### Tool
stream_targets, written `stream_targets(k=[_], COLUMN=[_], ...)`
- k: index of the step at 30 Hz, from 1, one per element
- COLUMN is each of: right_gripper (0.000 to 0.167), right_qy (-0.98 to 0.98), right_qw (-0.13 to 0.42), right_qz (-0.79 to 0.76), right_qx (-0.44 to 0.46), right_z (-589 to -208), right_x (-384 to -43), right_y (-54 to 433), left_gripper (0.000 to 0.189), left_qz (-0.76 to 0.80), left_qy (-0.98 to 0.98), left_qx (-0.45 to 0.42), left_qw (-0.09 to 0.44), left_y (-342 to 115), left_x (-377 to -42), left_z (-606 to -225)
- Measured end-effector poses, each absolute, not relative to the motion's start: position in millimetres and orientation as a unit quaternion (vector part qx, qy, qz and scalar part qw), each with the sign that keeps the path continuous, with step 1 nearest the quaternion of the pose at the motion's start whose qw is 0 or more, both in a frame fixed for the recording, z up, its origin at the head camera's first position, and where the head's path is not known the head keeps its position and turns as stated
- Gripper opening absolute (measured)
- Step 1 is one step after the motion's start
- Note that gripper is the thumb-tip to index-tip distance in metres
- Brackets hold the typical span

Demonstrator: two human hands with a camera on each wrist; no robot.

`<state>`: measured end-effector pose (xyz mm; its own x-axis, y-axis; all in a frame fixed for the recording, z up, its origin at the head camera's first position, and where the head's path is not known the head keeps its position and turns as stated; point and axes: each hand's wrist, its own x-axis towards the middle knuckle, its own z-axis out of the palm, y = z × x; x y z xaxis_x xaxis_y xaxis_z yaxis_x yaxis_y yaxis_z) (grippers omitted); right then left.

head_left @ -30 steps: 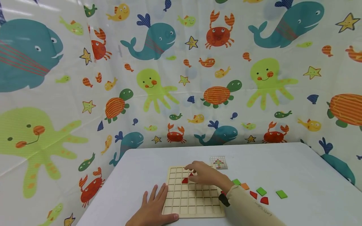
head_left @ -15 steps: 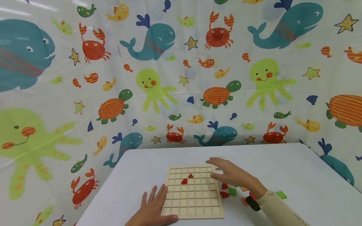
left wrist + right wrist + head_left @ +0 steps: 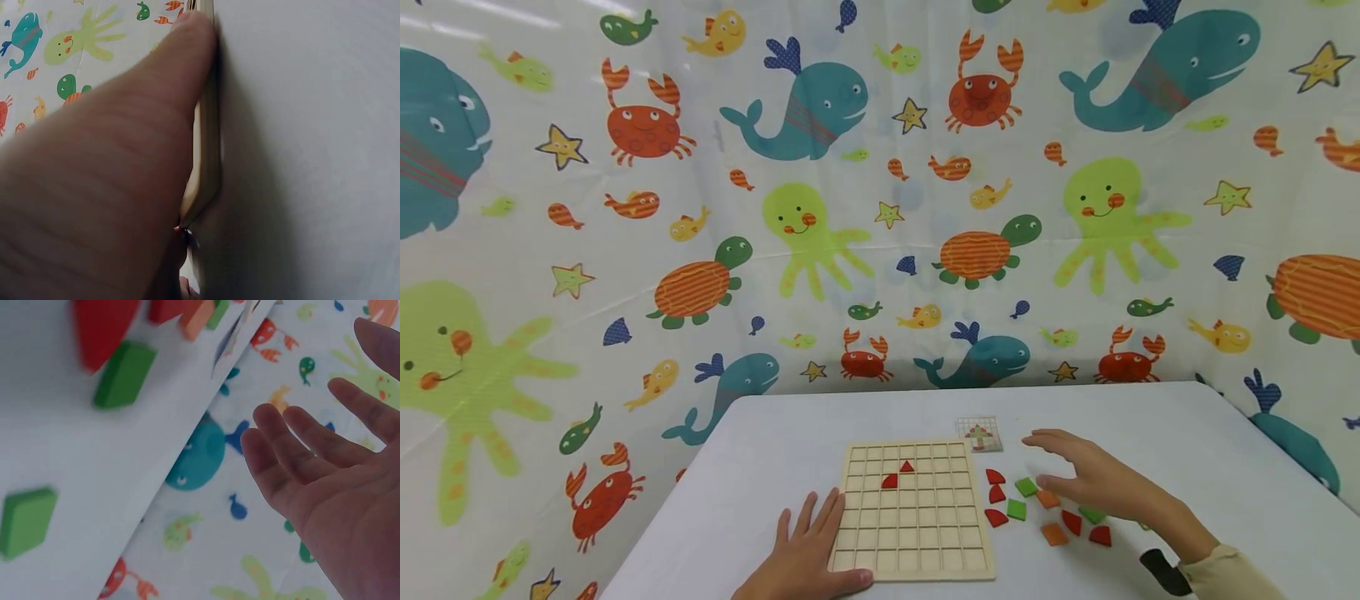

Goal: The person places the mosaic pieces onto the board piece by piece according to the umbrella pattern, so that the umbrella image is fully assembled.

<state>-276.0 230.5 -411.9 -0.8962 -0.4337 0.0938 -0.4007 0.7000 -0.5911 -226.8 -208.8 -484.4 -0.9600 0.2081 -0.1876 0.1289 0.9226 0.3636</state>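
Observation:
A wooden grid board [image 3: 917, 533] lies on the white table, with a red triangle [image 3: 907, 467] and a red quarter-circle piece [image 3: 891, 481] in its upper cells. My left hand [image 3: 805, 546] rests at the board's left edge and lower corner, fingers spread. In the left wrist view its thumb [image 3: 169, 69] lies along the wooden edge. My right hand [image 3: 1093, 475] hovers over the loose pieces right of the board, holding nothing. Its fingers are loosely bent and apart in the right wrist view. Below it lie green squares [image 3: 1017, 509], orange squares [image 3: 1054, 534] and red quarter-circles [image 3: 1101, 535].
A small card [image 3: 979, 433] with a coloured grid pattern lies behind the board's upper right corner. A white curtain [image 3: 880, 333] printed with sea animals hangs behind the table. More red quarter-circles [image 3: 996, 517] lie close along the board's right edge.
My right hand has moved from over the board's red pieces, past the card, to the right above the loose pieces. The left hand has stayed at the board's edge.

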Motion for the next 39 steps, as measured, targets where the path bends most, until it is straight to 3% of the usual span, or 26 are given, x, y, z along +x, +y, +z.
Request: stream_targets(k=[6, 16, 21, 39], right_gripper=[0.058, 0.035, 0.033, 0.019], right_qy=[0.927, 0.937, 0.945, 0.944], right_qw=[0.054, 0.12, 0.138, 0.123], right_qz=[-0.326, -0.292, -0.272, -0.295], right_qx=[-0.178, -0.148, -0.118, -0.084], right_z=[-420.7, -444.9, -452.1, -459.3], right_x=[-267.4, -256.9, -256.8, -262.4], right_y=[272.1, 325.6, 336.8, 343.0], left_gripper=[0.131, 0.13, 0.13, 0.129], left_qz=[0.178, 0.176, 0.184, 0.184], left_qy=[0.974, 0.975, 0.973, 0.972], left_qx=[0.093, 0.091, 0.092, 0.093], left_qw=[0.105, 0.103, 0.106, 0.114], left_y=[-208.5, -209.2, -208.9, -211.1], left_x=[-227.7, -225.1, -224.2, -224.8], left_z=[-484.9, -485.6, -484.9, -485.3])
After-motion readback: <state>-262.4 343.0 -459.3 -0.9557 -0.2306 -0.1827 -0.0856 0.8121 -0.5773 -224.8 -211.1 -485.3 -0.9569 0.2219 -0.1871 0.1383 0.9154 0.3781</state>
